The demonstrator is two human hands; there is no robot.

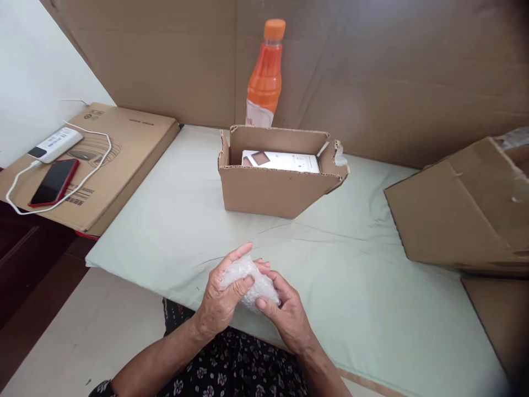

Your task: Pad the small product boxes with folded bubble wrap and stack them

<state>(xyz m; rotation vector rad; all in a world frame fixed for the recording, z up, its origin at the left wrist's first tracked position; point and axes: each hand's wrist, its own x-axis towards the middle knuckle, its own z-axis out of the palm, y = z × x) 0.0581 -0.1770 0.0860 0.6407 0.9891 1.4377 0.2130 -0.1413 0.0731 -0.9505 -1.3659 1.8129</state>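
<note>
A small bundle of clear bubble wrap (pixel 261 288) is held between both hands, over the front edge of the table. My left hand (pixel 221 295) grips its left end, thumb pressed across the top. Around the right end, my right hand (pixel 289 311) closes with its thumb on the near side. Whatever the wrap may contain cannot be made out. Beyond the hands stands an open cardboard box (pixel 264 190) with a white printed carton (pixel 289 161) inside it.
Behind the box an orange drink bottle (pixel 264 82) stands upright. On the left, a flat carton (pixel 140 129) carries a phone (pixel 53 183), a white power bank (pixel 55 144) and a cable. A larger cardboard box (pixel 454 209) stands at the right, on the table's pale green cover (pixel 351 309).
</note>
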